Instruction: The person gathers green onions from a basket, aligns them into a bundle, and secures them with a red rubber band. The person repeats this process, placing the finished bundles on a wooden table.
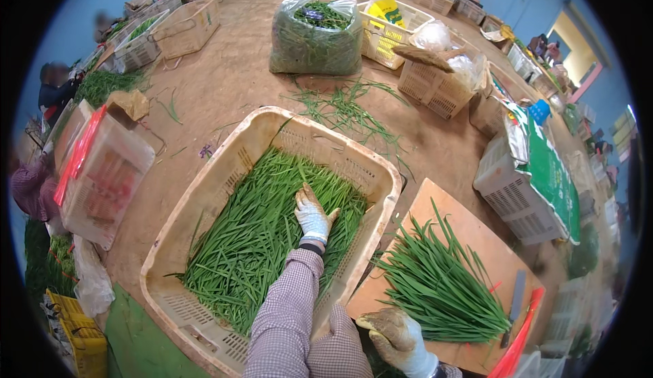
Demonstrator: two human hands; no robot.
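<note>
My left hand (312, 215), in a soiled light glove, lies with fingers spread on long green stalks (255, 220) that look like garlic chives, inside a perforated plastic crate (168, 255). My right hand (395, 334), also gloved, is at the lower edge of a wooden board (431, 199) with its fingers curled; whether it holds something cannot be told. On the board lies a fanned bundle of the same leafy greens (444, 286). Beside the bundle are a knife (516, 296) and red plastic strips (528, 322).
A filled clear bag (316, 39) stands beyond the crate, with loose stalks (347, 110) on the floor. Crates (441, 85) line the right, one under a green-white sack (548, 169). Another crate (109, 169) with red strips stands left. Several people work around the room.
</note>
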